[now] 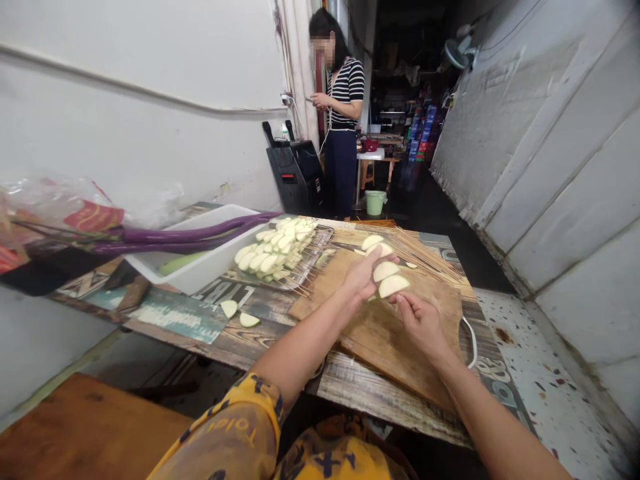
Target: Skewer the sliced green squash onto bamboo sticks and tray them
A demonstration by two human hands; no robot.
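Observation:
My left hand (361, 275) is closed around pale half-round zucchini slices (387, 271) with thin green rind, above a wooden cutting board (340, 320). Just below the lowest slice (393, 286), the fingertips of my right hand (417, 320) pinch what looks like the end of a skewer, mostly hidden. More slices rest on the board beyond my left hand. Left of the board, a clear tray (295, 285) is piled with skewered slices (277, 245), their sticks pointing right. Loose bamboo skewers (430, 257) lie behind the board.
Two slices (239, 313) lie on the table's near left. A white bin (173, 277) holds a green vegetable, with long purple eggplants (195, 235) across it. Plastic bags (85, 207) sit far left. Behind the table a person (345, 93) stands beside a black speaker (297, 177).

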